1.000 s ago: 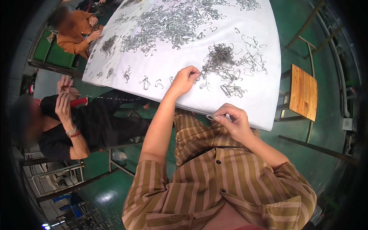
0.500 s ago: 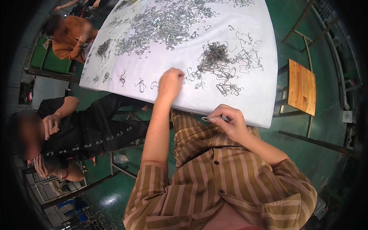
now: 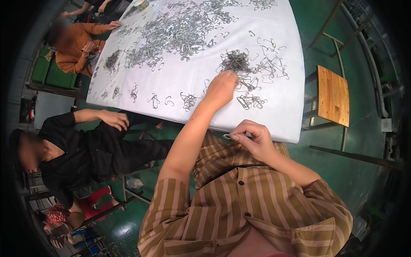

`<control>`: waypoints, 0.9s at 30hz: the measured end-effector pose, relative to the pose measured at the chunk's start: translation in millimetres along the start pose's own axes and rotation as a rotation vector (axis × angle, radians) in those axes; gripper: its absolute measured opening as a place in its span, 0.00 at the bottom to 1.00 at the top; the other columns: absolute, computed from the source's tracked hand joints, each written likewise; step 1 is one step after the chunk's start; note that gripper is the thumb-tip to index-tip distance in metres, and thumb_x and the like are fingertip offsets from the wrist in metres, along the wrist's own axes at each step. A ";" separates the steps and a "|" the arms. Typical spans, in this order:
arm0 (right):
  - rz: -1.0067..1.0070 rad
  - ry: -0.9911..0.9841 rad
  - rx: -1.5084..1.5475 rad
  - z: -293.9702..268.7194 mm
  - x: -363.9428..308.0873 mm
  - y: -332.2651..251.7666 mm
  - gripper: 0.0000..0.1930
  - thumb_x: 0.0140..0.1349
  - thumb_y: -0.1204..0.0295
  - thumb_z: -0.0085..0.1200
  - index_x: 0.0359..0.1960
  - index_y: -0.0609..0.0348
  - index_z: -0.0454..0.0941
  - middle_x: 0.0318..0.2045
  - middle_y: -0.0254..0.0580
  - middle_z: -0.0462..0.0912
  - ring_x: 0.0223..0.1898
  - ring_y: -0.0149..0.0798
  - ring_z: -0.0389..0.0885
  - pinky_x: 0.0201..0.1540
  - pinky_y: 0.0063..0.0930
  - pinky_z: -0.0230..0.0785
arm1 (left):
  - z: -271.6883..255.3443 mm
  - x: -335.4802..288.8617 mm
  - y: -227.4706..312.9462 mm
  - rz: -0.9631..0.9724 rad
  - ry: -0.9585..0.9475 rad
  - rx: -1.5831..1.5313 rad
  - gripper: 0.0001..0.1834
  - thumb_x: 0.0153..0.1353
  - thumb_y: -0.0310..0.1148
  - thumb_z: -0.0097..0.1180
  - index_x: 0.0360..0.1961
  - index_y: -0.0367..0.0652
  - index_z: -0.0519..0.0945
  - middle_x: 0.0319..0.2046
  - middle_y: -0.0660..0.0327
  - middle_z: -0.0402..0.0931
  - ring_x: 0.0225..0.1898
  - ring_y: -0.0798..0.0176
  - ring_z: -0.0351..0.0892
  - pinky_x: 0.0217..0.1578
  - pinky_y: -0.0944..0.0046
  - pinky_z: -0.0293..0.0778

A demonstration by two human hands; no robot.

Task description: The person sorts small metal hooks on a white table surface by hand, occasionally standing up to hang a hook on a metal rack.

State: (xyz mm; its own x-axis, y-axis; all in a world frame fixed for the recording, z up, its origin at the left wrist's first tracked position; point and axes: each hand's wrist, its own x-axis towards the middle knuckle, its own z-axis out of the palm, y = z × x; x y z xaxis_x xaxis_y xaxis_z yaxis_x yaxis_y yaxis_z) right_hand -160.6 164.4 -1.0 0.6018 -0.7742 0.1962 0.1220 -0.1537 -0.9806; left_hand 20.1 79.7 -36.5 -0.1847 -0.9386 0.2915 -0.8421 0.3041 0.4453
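Observation:
My left hand (image 3: 222, 88) reaches over the white-covered table, its fingers curled together at the near edge of a pile of dark, small metal pieces (image 3: 235, 60); anything between the fingertips is hidden. At the table's front edge, just above my lap, my right hand (image 3: 254, 136) pinches a small metal clip (image 3: 227, 136) between thumb and forefinger. Bent wire hooks (image 3: 272, 60) lie loose to the right of the dark pile. A small cluster of clips (image 3: 251, 101) rests between my hands and that pile, and another cluster (image 3: 188, 101) is left of my left forearm.
A broad heap of silvery hooks (image 3: 180, 32) covers the table's far middle. One person in black (image 3: 98, 137) sits at my left; another in orange (image 3: 72, 55) is beyond, at the table's edge. A wooden stool (image 3: 333, 96) stands on the right.
My left hand has moved right and away from me to the dark pile, uncovering a cluster of clips. My right hand stays nearly still. The person in black has lowered an arm.

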 end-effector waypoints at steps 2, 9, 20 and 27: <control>-0.006 -0.005 -0.005 0.5 1.0 1.3 0.03 0.56 0.79 0.55 0.31 0.66 0.79 0.27 0.38 0.78 0.27 0.27 0.72 0.32 0.19 0.65 | -1.4 -3.7 -5.5 -0.088 -0.028 -0.086 0.03 0.57 0.26 0.51 0.30 0.36 0.73 0.29 0.54 0.74 0.35 0.49 0.74 0.37 0.55 0.69; 0.014 -0.003 0.023 5.4 3.1 1.1 0.03 0.56 0.80 0.56 0.31 0.66 0.79 0.26 0.38 0.78 0.26 0.27 0.72 0.32 0.19 0.66 | -23.0 -23.5 -4.1 -0.342 -0.087 -0.541 0.05 0.59 0.26 0.50 0.34 0.35 0.73 0.27 0.55 0.77 0.26 0.60 0.75 0.29 0.62 0.71; 0.078 0.197 0.071 9.4 3.0 9.3 0.04 0.56 0.76 0.58 0.28 0.64 0.78 0.23 0.34 0.77 0.25 0.25 0.69 0.31 0.18 0.62 | -81.9 -98.4 55.1 -0.278 0.064 -1.262 0.03 0.59 0.22 0.50 0.34 0.39 0.70 0.36 0.60 0.70 0.38 0.69 0.68 0.41 0.68 0.65; 0.115 0.187 0.132 13.9 3.6 8.2 0.04 0.56 0.76 0.57 0.28 0.64 0.78 0.23 0.34 0.77 0.25 0.25 0.69 0.30 0.19 0.62 | -74.4 -111.0 70.1 -0.249 0.130 -1.150 0.02 0.62 0.21 0.46 0.36 0.37 0.69 0.37 0.59 0.70 0.39 0.70 0.68 0.42 0.69 0.66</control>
State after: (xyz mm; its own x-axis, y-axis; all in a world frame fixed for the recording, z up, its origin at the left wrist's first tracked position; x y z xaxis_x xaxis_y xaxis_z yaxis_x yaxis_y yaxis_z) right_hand -146.5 168.9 -8.3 0.4630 -0.8838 0.0673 0.1702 0.0141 -0.9853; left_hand 19.2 217.4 25.3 0.0284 -0.9893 0.1429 0.1155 0.1453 0.9826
